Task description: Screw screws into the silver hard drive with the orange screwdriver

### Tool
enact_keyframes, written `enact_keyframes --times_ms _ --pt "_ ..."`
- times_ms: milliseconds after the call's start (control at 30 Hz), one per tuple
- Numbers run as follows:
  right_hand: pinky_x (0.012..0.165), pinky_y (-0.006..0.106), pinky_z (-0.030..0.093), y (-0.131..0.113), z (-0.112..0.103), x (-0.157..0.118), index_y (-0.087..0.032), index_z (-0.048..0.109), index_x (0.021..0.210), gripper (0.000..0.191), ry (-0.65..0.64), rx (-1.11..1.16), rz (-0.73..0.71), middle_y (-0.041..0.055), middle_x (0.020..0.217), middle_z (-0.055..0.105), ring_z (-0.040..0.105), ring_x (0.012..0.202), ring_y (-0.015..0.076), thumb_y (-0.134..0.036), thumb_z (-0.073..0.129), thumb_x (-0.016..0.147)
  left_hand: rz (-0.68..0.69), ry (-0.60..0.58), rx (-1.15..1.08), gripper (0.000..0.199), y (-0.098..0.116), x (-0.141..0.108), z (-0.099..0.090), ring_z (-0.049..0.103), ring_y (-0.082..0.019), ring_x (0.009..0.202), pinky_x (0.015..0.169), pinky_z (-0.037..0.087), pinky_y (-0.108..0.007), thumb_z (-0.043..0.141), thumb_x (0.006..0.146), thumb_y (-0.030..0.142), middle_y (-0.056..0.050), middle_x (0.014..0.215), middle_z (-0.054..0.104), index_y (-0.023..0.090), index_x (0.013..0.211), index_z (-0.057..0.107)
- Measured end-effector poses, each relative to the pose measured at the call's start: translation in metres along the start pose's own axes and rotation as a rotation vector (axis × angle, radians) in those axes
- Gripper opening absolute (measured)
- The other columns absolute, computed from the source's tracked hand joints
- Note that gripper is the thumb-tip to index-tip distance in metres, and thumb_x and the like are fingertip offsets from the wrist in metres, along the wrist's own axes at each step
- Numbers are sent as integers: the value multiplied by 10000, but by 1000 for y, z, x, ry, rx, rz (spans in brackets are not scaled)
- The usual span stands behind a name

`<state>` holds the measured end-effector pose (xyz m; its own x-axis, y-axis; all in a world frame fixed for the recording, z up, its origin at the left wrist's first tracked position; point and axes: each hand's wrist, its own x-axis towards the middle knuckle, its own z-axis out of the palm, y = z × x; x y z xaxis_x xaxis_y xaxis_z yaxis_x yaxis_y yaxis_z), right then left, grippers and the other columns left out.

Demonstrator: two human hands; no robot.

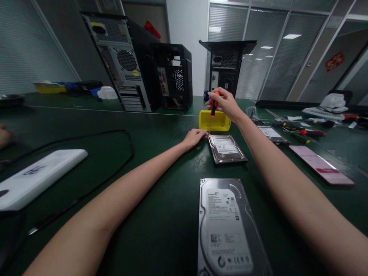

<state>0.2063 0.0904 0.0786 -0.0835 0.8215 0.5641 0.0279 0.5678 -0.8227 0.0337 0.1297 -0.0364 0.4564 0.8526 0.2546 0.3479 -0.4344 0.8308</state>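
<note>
My right hand (223,101) grips an orange and black screwdriver (213,108) by its handle, with the shaft pointing down. The tip meets the far left corner of a small hard drive (225,147) that lies label up on the green table. At that same corner my left hand (195,138) rests low, its fingers drawn together beside the screwdriver tip. Whatever lies between those fingertips is too small to make out. A yellow open tray (215,121) sits just behind the drive. Closer to me lies a larger silver hard drive (227,230), also label up.
Computer cases (126,63) stand along the back. To the right are another drive (271,134), a pink-screened phone (320,164) and red-handled tools (313,133). A white device (43,174) and black cable (130,145) lie left. Another person's hand (5,137) shows at the left edge.
</note>
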Motion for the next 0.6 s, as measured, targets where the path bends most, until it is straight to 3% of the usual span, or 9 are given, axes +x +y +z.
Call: enact_keyframes --times_ms 200,400,600 --pt "682 297 559 6 -2 0 -253 573 1057 387 -3 -86 -75 -16 717 594 640 730 144 -538 641 804 26 2 20 432 -1 0 0 676 -212 909 857 455 -294 511 827 493 -80 895 754 139 883 752" --pt "645 293 558 16 -3 7 -262 551 997 429 30 -109 -66 -20 688 564 609 656 129 -635 602 792 13 4 23 427 0 1 1 674 -211 883 842 456 -294 506 822 482 -81 890 752 137 870 754" --pt "649 299 542 12 0 3 -243 539 994 517 19 -100 -33 -14 703 560 619 673 134 -723 434 833 15 7 68 425 2 -1 0 661 -215 899 852 453 -293 519 797 503 -61 888 750 158 845 763"
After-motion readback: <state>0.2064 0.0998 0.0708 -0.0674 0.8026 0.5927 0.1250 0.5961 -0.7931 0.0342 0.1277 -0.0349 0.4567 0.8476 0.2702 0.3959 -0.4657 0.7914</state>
